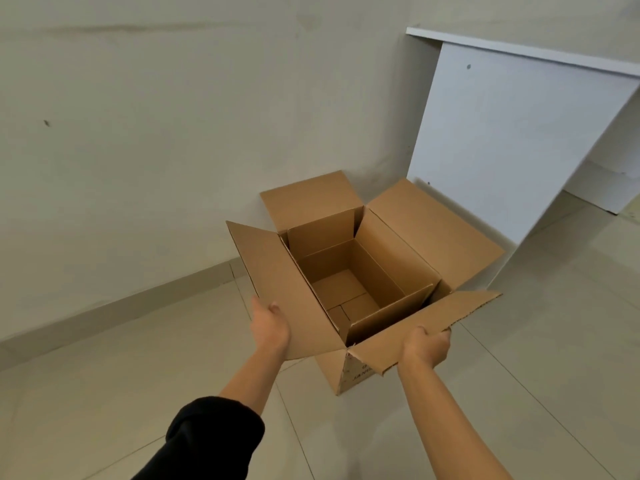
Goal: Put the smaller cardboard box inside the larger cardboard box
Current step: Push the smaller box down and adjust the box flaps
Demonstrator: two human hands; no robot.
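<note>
The larger cardboard box [341, 374] stands on the tiled floor by the wall, with all its flaps spread outward. The smaller cardboard box [349, 289] sits inside it, open at the top and empty, its flaps standing upright against the larger box's walls. My left hand [268, 325] grips the outer edge of the larger box's left flap [280, 282], thumb on top. My right hand [426, 346] is closed on the edge of the near flap [433, 320]. A black sleeve covers my left forearm.
A white desk or cabinet panel [502, 140] stands just right of the box, touching its right flap. A pale wall with a skirting board [114, 306] runs behind and to the left. Beige floor tiles [519, 393] lie around the box.
</note>
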